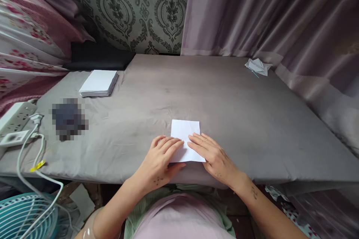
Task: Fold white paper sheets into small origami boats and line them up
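A small white sheet of paper (185,129) lies on the grey cloth in front of me, close to the table's near edge. My left hand (164,157) rests on its left side, with extended fingers on top and the thumb along the near edge. On the right side, my right hand (214,153) lies flat with its fingers stretched over the paper. The fingertips of both hands almost meet at the middle of the sheet. Whether the paper has folded layers underneath, I cannot tell.
Back left on the grey-covered table (238,119) sits a stack of white paper (99,81). Folded white paper pieces (258,66) lie at the far right. Left are a blurred dark object (68,117), a power strip (18,115) with cables, and a teal fan (26,214) below.
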The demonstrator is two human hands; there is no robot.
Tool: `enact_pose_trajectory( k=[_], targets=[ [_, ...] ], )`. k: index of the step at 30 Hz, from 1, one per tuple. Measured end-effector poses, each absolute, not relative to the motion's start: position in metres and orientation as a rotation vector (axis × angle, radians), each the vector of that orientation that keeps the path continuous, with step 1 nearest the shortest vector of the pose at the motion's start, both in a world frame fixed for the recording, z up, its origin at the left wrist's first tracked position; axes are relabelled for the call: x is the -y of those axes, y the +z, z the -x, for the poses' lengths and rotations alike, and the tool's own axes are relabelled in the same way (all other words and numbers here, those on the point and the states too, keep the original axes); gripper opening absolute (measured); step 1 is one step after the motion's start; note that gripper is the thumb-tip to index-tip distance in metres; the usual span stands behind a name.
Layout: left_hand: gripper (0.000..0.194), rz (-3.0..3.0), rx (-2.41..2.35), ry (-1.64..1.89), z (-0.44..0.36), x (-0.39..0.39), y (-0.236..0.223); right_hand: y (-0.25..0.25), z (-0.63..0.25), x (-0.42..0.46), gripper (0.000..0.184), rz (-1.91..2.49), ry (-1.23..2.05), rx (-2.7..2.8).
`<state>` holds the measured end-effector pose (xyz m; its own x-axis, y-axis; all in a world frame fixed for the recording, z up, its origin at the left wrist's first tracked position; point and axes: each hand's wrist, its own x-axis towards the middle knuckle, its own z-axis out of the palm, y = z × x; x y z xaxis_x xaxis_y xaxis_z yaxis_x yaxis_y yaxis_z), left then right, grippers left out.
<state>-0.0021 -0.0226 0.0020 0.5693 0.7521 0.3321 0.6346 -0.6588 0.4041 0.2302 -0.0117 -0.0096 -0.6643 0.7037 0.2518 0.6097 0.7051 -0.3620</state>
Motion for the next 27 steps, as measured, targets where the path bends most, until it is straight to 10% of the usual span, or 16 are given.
enact_pose_trajectory(
  k=[13, 27],
  targets=[
    [0.012, -2.157, -1.526, 0.897, -0.003, 0.011, -0.007, -0.008, -0.22, 0.016, 0.018, 1.378, 0.396, 2.125],
    [0.025, -1.981, -1.793, 0.929, -0.018, 0.0, -0.01, -0.016, -0.195, 0.003, 0.025, 1.673, 0.273, 1.769]
  ],
)
